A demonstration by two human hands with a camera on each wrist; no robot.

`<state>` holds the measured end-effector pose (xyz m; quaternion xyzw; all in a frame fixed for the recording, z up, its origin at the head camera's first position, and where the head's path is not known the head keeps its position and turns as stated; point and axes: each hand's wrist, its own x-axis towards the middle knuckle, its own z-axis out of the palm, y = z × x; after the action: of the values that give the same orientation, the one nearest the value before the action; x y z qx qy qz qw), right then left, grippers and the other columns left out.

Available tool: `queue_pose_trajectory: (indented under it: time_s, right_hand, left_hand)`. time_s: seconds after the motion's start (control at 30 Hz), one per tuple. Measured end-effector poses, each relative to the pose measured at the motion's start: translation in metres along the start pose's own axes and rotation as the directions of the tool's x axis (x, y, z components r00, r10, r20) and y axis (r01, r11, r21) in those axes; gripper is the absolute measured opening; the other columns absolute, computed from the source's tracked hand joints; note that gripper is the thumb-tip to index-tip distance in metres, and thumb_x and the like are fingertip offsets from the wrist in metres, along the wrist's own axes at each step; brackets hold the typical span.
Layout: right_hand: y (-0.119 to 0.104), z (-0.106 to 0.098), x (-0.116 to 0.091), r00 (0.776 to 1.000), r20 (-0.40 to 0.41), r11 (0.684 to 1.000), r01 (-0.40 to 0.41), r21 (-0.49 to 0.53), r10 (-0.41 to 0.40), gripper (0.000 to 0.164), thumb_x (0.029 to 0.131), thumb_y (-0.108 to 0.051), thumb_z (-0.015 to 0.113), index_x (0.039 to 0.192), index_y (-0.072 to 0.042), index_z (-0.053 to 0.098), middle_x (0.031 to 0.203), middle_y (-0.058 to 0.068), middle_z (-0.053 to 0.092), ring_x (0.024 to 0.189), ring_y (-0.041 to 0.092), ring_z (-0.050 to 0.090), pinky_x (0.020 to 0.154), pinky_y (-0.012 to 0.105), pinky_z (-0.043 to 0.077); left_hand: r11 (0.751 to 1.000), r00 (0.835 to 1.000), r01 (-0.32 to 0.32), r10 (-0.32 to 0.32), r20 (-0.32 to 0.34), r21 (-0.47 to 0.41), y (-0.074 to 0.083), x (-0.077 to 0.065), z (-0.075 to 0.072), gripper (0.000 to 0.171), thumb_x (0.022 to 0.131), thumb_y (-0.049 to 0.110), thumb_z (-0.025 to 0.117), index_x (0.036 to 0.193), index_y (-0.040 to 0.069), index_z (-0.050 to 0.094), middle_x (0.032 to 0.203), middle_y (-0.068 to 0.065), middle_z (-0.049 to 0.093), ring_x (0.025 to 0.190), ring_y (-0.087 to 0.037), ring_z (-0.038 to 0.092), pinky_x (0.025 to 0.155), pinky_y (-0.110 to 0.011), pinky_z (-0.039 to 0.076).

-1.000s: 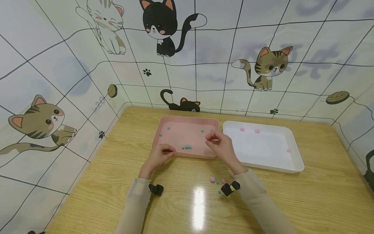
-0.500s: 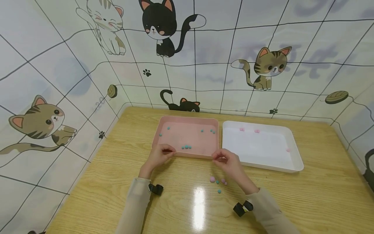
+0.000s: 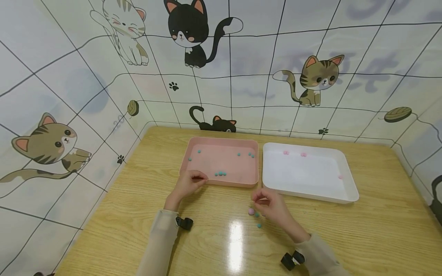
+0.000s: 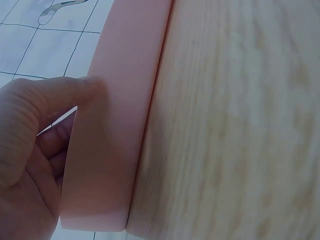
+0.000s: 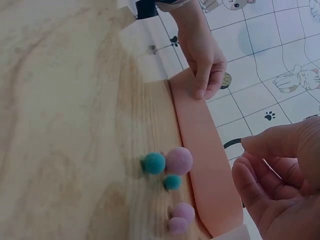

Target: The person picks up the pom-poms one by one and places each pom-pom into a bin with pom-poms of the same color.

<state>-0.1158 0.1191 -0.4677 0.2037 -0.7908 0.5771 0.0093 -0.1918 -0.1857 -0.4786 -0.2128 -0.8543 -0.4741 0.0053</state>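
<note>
My left hand [image 3: 189, 183] pinches the near rim of a pink tray [image 3: 238, 183], thumb [image 4: 75, 92] on the outside of the wall, fingers partly hidden behind it. My right hand [image 3: 274, 209] hovers above the wooden table in front of the trays, thumb and forefinger bent toward each other, a small gap between them and nothing held. Beneath and beside it lie small fuzzy pom-poms: a larger pink pom-pom [image 5: 179, 160], a teal pom-pom [image 5: 154, 163], a smaller teal pom-pom [image 5: 172, 182] and two pink pom-poms [image 5: 183, 212]. In the head view the right hand partly covers the pink pair.
Several teal pom-poms [image 3: 220, 173] sit inside the pink tray, some in a row near its front wall. To its right stands a white tray [image 3: 307, 176] with a few pink pom-poms [image 3: 303, 154]. Cat-patterned walls [image 3: 255, 88] border the table's back and sides.
My right hand has drawn back from over the pink tray to the loose pom-poms in front. One more teal pom-pom shows at the tray's right end. The left hand stays put.
</note>
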Motion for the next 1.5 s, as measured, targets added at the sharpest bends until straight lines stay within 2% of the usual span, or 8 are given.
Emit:
queue_pose_trajectory:
  time_s: [0.27,0.4,0.57,0.67,0.77,0.97,1.3,1.5]
  right_hand:
    - [0.0,0.0,-0.013,1.0,0.028,1.0,-0.008,0.007,0.008,0.013,0.076,0.003,0.074,0.084,0.001,0.063,0.087,0.014,0.065,0.082,0.021,0.063,0.071,0.026,0.056]
    - [0.0,0.0,-0.02,0.997,0.06,0.999,-0.044,-0.007,0.044,0.012,0.078,0.008,0.069,0.085,0.0,0.063,0.089,0.012,0.066,0.084,0.02,0.064,0.073,0.027,0.056]
    - [0.003,0.002,-0.028,0.995,0.082,0.998,-0.063,-0.017,0.064,0.021,0.076,0.015,0.066,0.087,-0.003,0.063,0.093,0.01,0.066,0.087,0.02,0.063,0.076,0.027,0.055]
    - [0.005,0.004,-0.032,0.996,0.083,0.999,-0.018,-0.031,0.021,0.024,0.073,0.016,0.066,0.087,-0.002,0.063,0.093,0.011,0.066,0.084,0.02,0.063,0.074,0.027,0.055]
    - [0.005,0.005,-0.035,0.996,0.083,0.998,0.04,-0.041,-0.037,0.024,0.071,0.017,0.068,0.087,-0.001,0.062,0.09,0.012,0.066,0.08,0.021,0.063,0.071,0.028,0.056]
    - [0.006,0.005,-0.039,0.992,0.095,0.995,0.085,-0.045,-0.08,0.026,0.069,0.018,0.068,0.087,0.0,0.061,0.089,0.014,0.065,0.078,0.021,0.063,0.068,0.029,0.057]
    - [0.01,0.004,-0.041,0.984,0.175,0.995,0.048,-0.088,-0.032,0.029,0.069,0.019,0.063,0.089,-0.002,0.061,0.089,0.007,0.062,0.083,0.019,0.062,0.073,0.028,0.056]
    - [0.013,0.004,-0.042,0.977,0.204,0.991,0.08,-0.111,-0.056,0.03,0.069,0.02,0.063,0.09,-0.002,0.061,0.09,0.008,0.062,0.084,0.021,0.063,0.072,0.029,0.056]
  left_hand:
    - [1.0,1.0,-0.002,0.002,-0.005,-0.001,-0.001,0.0,0.001,0.004,0.083,-0.002,0.068,0.085,-0.001,0.071,0.085,-0.011,0.069,0.08,-0.022,0.065,0.074,-0.028,0.056]
    - [1.0,1.0,-0.002,0.002,-0.006,-0.002,0.002,0.0,0.001,0.004,0.083,-0.003,0.067,0.085,-0.004,0.071,0.086,-0.015,0.068,0.081,-0.027,0.065,0.075,-0.033,0.056]
    - [1.0,1.0,-0.03,0.03,0.004,0.004,0.026,-0.003,-0.004,0.005,0.083,-0.007,0.065,0.085,-0.01,0.068,0.085,-0.021,0.067,0.08,-0.034,0.064,0.075,-0.039,0.056]
    - [1.0,0.999,-0.029,0.029,0.013,0.009,0.041,-0.004,-0.009,0.005,0.083,-0.008,0.065,0.085,-0.012,0.068,0.085,-0.023,0.066,0.08,-0.034,0.064,0.075,-0.039,0.056]
    - [1.0,1.0,-0.023,0.023,0.015,0.008,0.046,-0.005,-0.01,0.005,0.083,-0.009,0.064,0.085,-0.012,0.067,0.085,-0.023,0.066,0.08,-0.035,0.064,0.075,-0.039,0.056]
    - [1.0,1.0,-0.015,0.015,0.014,-0.002,0.047,-0.005,-0.01,0.005,0.083,-0.009,0.064,0.085,-0.011,0.068,0.086,-0.023,0.066,0.081,-0.035,0.064,0.075,-0.04,0.056]
    - [0.999,0.999,-0.04,0.04,-0.004,0.013,0.046,-0.005,-0.009,0.005,0.081,-0.011,0.065,0.083,-0.009,0.069,0.083,-0.022,0.067,0.077,-0.033,0.064,0.072,-0.039,0.056]
    - [1.0,1.0,-0.021,0.021,0.012,-0.002,0.047,-0.005,-0.009,0.005,0.083,-0.009,0.064,0.084,-0.011,0.068,0.084,-0.022,0.067,0.08,-0.035,0.064,0.074,-0.041,0.056]
